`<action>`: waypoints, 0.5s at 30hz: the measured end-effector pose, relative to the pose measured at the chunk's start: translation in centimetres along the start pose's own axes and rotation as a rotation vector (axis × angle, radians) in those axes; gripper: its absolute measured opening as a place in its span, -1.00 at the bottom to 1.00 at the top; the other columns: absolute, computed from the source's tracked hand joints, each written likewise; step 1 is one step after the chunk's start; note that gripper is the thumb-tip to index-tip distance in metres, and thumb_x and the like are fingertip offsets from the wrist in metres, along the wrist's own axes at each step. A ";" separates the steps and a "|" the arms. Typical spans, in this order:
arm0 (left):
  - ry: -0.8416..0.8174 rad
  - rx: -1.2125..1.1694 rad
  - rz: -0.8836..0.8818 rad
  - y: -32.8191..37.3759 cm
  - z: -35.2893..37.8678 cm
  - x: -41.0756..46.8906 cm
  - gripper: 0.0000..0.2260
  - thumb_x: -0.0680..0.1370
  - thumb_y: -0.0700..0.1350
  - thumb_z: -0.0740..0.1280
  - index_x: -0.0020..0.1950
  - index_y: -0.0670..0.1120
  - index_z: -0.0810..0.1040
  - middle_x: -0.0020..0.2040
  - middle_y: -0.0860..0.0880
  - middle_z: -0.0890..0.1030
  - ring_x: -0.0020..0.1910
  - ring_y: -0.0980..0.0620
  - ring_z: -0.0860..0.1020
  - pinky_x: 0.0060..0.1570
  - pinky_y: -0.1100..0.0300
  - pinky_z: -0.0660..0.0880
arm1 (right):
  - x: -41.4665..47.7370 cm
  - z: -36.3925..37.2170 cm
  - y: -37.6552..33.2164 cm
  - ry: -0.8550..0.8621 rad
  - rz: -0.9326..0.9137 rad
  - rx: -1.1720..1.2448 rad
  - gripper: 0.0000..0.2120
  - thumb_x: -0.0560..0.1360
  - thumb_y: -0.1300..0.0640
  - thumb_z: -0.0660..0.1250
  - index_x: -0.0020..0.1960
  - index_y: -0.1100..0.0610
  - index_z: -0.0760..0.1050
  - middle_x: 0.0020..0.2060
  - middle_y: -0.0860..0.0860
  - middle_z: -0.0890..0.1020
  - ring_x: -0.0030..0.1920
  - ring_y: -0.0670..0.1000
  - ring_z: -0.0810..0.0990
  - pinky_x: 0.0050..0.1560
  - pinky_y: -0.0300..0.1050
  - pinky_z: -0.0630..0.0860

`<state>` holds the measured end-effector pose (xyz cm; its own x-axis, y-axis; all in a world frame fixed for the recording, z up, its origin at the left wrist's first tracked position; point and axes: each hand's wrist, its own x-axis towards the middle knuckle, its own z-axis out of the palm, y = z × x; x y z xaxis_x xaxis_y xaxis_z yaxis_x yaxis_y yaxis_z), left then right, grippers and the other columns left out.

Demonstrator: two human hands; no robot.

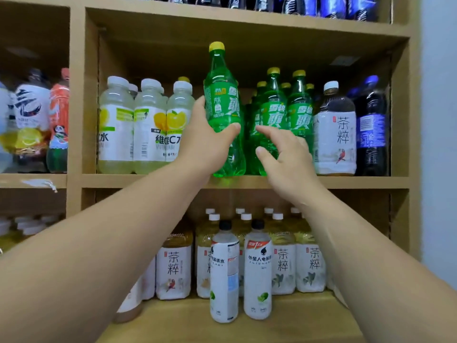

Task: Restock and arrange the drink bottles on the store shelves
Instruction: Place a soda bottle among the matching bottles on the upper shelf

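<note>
On the middle shelf, your left hand [210,142] grips the green soda bottle [223,105] around its lower waist. The thumb crosses the front below the label and the other fingers [200,103] curl round the left side. The bottle stands upright at the front edge of the shelf board [358,181], taller in view than its neighbours. Its base looks to be on or just above the board; you cannot tell which from this angle.

Your right hand [284,157] holds nothing. The fingers are spread and loosely extended toward the row of matching green bottles [277,115] just right of the held one. Contact with that row is unclear.

- Neighbours: lemon vitamin drinks [148,127] to the left; one tea bottle [335,129] and a dark blue-labelled bottle [371,127] to the right of the green row.
- Step in hand (judgement): placing this green bottle into the front of its own group, with the free hand ready to steady or shift the row.
- Next move calls for: seat the base flat on the board and slide it back until it lines up with the green row, label facing out. Keep the right hand against the neighbouring bottles so that none tips.
- The gap between the lemon drinks and the green row looks narrow, so push straight and do not angle in.
</note>
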<state>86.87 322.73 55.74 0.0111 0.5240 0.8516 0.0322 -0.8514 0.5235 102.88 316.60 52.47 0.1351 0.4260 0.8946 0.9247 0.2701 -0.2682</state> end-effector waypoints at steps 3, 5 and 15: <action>0.005 0.056 -0.036 -0.8 1.4 1.7 -0.36 0.56 -0.01 0.46 0.55 0.10 0.24 0.19 0.10 0.60 0.08 0.04 0.63 0.10 -0.10 0.63 | 0.7 0.4 1.6 -0.007 0.039 -0.135 -0.55 0.66 -0.01 0.25 0.54 -0.10 0.38 0.53 -0.03 0.36 0.53 0.12 0.24 0.50 0.21 0.26; -0.012 0.146 -0.016 -1.7 2.2 2.3 -0.28 0.55 0.01 0.47 0.61 0.07 0.16 0.29 0.02 0.58 0.16 -0.02 0.60 0.15 -0.05 0.59 | 0.6 1.1 2.3 -0.025 0.024 -0.099 -0.55 0.67 0.03 0.26 0.55 -0.03 0.38 0.57 -0.03 0.28 0.56 0.10 0.19 0.53 0.13 0.22; -0.026 0.327 -0.008 -4.4 5.0 3.8 -0.06 0.43 0.22 0.55 0.65 0.11 0.07 0.48 -0.02 0.48 0.31 -0.06 0.53 0.18 0.01 0.51 | 1.0 1.8 4.3 0.004 0.010 -0.186 -0.48 0.63 0.02 0.34 0.56 -0.11 0.34 0.60 -0.08 0.13 0.54 0.04 0.24 0.35 0.04 0.43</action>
<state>91.77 328.59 56.54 0.0345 0.5346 0.8444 0.3517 -0.7973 0.4905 106.34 319.71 51.55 0.1454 0.4244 0.8937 0.9731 0.1016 -0.2066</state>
